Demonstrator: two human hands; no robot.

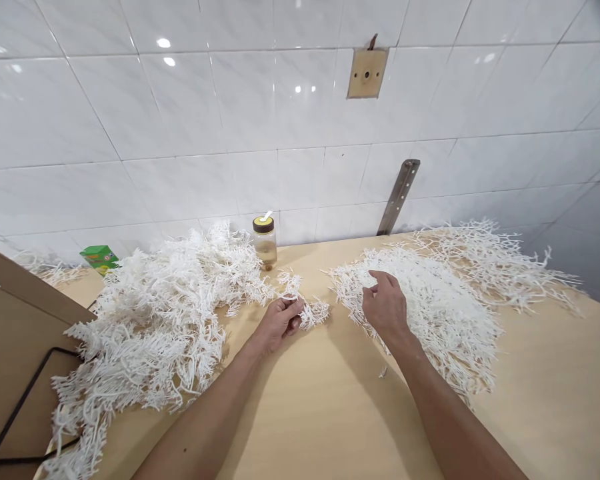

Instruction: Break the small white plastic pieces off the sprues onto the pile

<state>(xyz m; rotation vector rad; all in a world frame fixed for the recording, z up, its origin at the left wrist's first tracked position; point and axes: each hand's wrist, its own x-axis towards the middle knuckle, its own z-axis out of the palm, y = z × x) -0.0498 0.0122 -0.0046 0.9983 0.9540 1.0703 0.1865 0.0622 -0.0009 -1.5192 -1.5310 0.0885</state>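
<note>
My left hand (281, 320) is closed on a small white branched plastic sprig (307, 308) near the middle of the wooden table (330, 413). My right hand (384, 303) rests with fingers loosely curled over the near edge of a flat heap of white sprigs (430, 313) on the right; whether it grips one I cannot tell. A bigger, fluffier heap of white sprigs (165, 320) lies to the left of my left hand.
A glass jar with a yellow lid (265, 241) stands at the back by the tiled wall. A green carton (99, 258) sits at the back left. A brown cardboard sheet (15, 347) with a black strap lies at the left edge. A metal bracket (399, 195) leans on the wall.
</note>
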